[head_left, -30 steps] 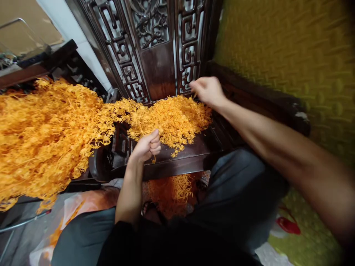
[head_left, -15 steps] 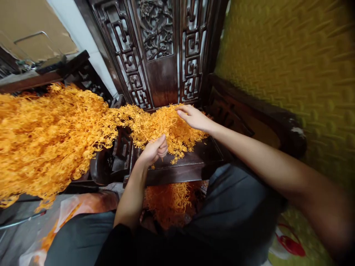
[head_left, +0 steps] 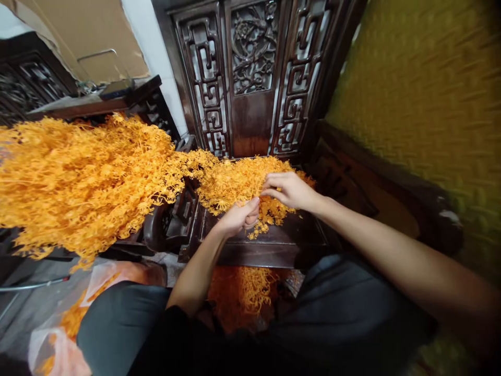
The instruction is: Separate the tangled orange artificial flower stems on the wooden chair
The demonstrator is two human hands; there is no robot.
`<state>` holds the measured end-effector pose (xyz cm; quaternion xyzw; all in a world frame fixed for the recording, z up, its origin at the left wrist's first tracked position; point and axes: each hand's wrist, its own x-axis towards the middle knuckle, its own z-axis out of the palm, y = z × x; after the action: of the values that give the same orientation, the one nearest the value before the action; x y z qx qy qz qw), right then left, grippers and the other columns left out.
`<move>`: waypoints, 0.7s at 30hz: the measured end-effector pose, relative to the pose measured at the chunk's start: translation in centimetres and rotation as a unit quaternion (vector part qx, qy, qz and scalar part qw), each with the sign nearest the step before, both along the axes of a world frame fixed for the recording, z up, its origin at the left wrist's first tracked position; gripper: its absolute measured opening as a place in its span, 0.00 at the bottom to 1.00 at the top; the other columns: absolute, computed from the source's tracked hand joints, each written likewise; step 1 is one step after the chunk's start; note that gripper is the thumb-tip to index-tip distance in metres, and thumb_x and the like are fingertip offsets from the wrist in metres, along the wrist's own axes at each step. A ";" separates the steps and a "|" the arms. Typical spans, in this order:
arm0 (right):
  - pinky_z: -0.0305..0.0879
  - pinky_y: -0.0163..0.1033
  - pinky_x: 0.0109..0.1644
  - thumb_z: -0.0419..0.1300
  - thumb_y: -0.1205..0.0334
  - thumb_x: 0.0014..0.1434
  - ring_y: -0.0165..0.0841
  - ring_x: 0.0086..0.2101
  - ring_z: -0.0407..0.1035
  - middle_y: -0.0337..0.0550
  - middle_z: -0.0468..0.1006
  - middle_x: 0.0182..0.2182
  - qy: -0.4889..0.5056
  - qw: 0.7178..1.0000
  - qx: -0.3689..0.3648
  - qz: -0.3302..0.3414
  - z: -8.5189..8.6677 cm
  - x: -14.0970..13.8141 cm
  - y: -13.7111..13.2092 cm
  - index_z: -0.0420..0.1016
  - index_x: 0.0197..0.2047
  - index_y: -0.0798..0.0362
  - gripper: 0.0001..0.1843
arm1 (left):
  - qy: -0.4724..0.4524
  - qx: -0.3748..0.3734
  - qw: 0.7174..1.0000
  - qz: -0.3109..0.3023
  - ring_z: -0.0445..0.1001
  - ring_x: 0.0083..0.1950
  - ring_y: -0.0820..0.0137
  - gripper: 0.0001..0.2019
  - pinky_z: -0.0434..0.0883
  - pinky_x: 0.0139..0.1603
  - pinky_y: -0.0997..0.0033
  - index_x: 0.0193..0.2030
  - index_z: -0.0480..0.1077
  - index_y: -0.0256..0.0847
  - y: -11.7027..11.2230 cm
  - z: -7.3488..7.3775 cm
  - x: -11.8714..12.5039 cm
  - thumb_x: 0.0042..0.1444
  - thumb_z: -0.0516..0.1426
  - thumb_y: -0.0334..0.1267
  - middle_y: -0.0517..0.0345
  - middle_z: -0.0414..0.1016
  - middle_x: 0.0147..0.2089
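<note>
My left hand [head_left: 239,216] is closed in a loose fist, its thumb pressed on the forefinger. Bits of orange show at its upper edge, so it seems to grip thin orange stringy pieces, mostly hidden by the fingers. Close beside its thumb is my right hand [head_left: 287,190], fingers bent and the thumb tip drawn toward them; whatever it pinches is too small to make out. Both hands are over a heap of orange stringy pieces with flower-like ends [head_left: 230,180], spread on the dark wooden chair seat [head_left: 289,232].
A larger orange pile [head_left: 90,177] bulges at the left. Behind the seat rises a carved wooden back [head_left: 250,120]; a dark armrest [head_left: 415,183] is on the right. More orange strands [head_left: 256,292] hang below the seat. A plastic bag [head_left: 97,282] lies by my left knee.
My right hand has come down from the top of the heap to my left hand, its fingers now bent. The camera view has shifted left, so the scene sits further right.
</note>
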<state>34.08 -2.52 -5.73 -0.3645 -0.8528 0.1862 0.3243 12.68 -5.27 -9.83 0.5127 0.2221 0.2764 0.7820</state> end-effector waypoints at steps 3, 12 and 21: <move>0.66 0.47 0.42 0.58 0.45 0.66 0.41 0.34 0.71 0.51 0.78 0.33 -0.033 0.996 0.047 -0.073 -1.0 3.0 1.2 0.76 0.31 0.50 0.20 | 0.006 0.016 1.000 -0.020 0.44 0.17 0.80 0.31 0.44 0.20 0.74 0.23 0.53 0.44 -0.3 0.4 -0.5 0.61 0.58 0.65 0.73 0.46 0.16; 0.73 0.48 0.35 0.66 0.51 0.59 0.40 0.28 0.75 0.45 0.81 0.31 0.163 0.952 -0.083 -0.245 -0.6 4.2 1.2 0.80 0.45 0.52 0.16 | 0.127 0.174 0.976 0.027 0.51 0.22 0.75 0.29 0.51 0.26 0.69 0.22 0.58 0.43 -0.6 0.9 -1.8 0.67 0.50 0.62 0.65 0.55 0.21; 0.62 0.61 0.69 0.63 0.53 0.65 0.48 0.62 0.69 0.52 0.74 0.62 0.040 0.981 0.108 -0.157 2.3 2.2 -0.6 0.81 0.55 0.50 0.18 | 0.337 0.256 0.906 0.004 0.60 0.27 0.71 0.29 0.63 0.40 0.66 0.23 0.62 0.43 -0.4 1.7 -2.2 0.67 0.51 0.62 0.64 0.60 0.22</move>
<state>36.28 -3.11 -3.39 -0.4487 -0.7866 0.0539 0.4207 10.44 -5.69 -8.14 0.7569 0.3959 0.1380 0.5014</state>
